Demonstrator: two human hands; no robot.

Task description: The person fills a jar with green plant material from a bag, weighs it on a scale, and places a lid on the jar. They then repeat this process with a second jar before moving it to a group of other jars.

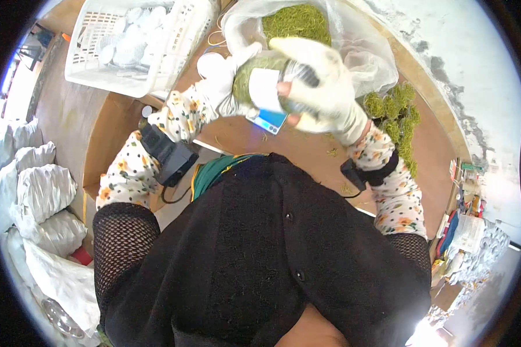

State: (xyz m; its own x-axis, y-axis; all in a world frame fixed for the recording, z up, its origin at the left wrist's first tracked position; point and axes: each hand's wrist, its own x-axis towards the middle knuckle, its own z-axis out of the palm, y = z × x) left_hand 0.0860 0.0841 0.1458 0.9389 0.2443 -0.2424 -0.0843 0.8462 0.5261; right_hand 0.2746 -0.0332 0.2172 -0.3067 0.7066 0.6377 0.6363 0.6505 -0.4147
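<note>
Both my gloved hands are around a clear jar packed with green dried plant strands and bearing a white label. The jar lies tilted on its side in this view. My left hand, in a white glove, grips its left end. My right hand, in a cream glove with bare fingertips showing, closes over the right end. A round white lid shows beside my left hand. Just below the jar, a small device with a blue-lit face lies on the brown table.
A white plastic basket of white lids stands at upper left. Behind the jar is a clear bag holding loose green strands. Several filled jars stand at right. White sacks are piled at left, beside a cardboard box.
</note>
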